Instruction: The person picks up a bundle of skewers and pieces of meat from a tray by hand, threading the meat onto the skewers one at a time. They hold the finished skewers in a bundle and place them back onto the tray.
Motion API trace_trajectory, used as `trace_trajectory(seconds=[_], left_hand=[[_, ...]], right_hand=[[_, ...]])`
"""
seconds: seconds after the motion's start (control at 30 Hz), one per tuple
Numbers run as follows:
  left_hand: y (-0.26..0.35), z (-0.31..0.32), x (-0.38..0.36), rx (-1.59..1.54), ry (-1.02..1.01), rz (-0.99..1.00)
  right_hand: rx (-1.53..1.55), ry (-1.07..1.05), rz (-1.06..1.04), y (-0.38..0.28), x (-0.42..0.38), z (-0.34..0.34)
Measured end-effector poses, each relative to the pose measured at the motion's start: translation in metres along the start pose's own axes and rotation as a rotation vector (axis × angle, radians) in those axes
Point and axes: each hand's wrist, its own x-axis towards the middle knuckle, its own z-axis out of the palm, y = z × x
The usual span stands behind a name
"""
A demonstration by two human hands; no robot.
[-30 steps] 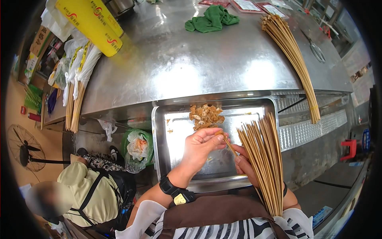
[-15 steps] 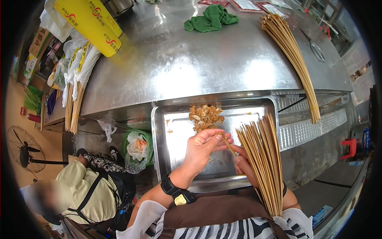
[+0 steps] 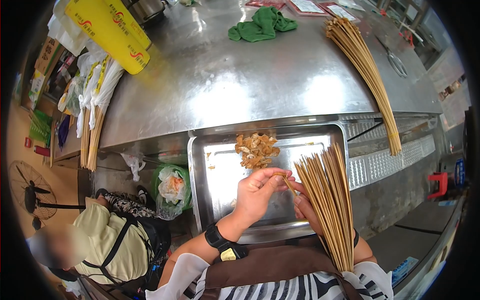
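My left hand is closed in a pinch on a small brown food piece at the upper end of a thin bamboo skewer. Close beside it, my right hand grips that skewer lower down between thumb and finger. A thick bundle of skewers, tips fanned upward, lies across my right hand and forearm and hides part of them. Beyond my hands, a pile of brown, folded food pieces sits in a metal tray, with a few scraps near its left side.
The steel table holds a green cloth, another skewer bundle overhanging its edge, scissors and yellow rolls. Wrapped skewers hang off the left. Below are a green bag and a seated person.
My left hand has shifted slightly to the right along the skewer, its fingers now bunched closer around the brown piece. The right hand and the bundle stay nearly in place.
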Motion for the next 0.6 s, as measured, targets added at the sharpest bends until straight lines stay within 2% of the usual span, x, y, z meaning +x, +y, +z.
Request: trace_trajectory(seconds=[0.23,0.3,0.4,0.6], left_hand=[[-0.003,0.0,0.001,-0.038,-0.001,0.023],[0.003,0.003,0.003,-0.149,0.069,-0.04],[0.006,0.004,0.003,-0.112,0.097,-0.059],[-0.004,-0.002,0.004,-0.199,0.08,-0.127]], right_hand=[[0.08,0.017,-0.036,-0.003,0.001,0.003],[0.034,-0.01,-0.052,-0.005,0.002,0.003],[0.02,-0.035,-0.061,-0.009,0.001,0.005],[0.051,-0.04,-0.09,-0.004,0.002,0.003]])
